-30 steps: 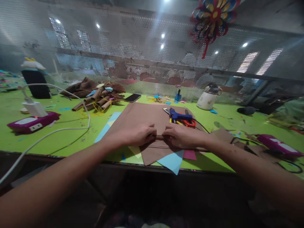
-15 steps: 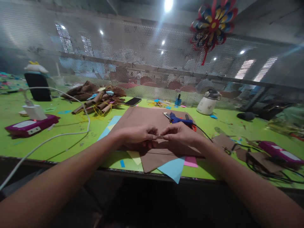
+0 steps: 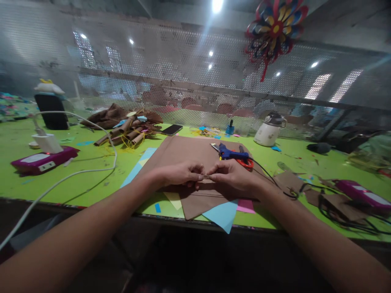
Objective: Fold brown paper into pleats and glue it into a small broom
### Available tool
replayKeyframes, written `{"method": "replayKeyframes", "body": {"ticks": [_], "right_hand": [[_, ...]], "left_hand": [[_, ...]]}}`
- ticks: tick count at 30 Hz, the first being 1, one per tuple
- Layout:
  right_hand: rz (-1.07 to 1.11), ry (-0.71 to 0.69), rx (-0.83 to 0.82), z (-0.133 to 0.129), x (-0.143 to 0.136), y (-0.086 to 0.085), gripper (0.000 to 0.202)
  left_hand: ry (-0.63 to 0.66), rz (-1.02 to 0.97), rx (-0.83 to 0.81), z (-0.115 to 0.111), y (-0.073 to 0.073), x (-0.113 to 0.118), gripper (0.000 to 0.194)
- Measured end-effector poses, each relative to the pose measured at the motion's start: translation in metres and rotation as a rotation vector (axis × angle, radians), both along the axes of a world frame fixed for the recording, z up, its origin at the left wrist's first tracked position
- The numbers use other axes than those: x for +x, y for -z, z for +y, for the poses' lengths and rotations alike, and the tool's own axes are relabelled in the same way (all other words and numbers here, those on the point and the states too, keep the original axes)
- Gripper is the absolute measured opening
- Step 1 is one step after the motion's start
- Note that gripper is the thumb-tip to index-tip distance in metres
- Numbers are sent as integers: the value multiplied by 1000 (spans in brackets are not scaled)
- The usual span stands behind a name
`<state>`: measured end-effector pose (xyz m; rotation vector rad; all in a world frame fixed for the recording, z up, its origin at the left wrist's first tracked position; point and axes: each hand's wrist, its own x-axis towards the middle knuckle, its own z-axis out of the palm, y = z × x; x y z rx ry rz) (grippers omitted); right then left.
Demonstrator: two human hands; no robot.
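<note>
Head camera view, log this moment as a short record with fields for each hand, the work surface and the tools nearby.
left hand: left hand pinches one end of a thin brown paper roll
right hand: right hand pinches the other end
under hands: brown paper sheet on the green table, with a blue sheet poking out at the near edge
tools: blue glue gun behind the right hand
left side: white charger on a magenta power strip
</note>
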<state>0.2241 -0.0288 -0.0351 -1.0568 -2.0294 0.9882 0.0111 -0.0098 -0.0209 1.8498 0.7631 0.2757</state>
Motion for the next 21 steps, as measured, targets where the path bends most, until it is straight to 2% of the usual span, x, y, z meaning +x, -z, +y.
{"method": "replayKeyframes", "body": {"ticks": [4,8,13,21], "right_hand": [[-101,0,112,-1,0,-3,24],[-165,-6,237,-6,-3,-3,18],[-437,16,583,-7,-8,2,16],[-738,67,815,-5,-13,10,21]], "left_hand": [[-12,7,-10,0,-1,1,25],[-2,16,-24,2,1,0,24],[0,-14,-48,6,9,1,22],[11,-65,-111,5,9,3,16]]}}
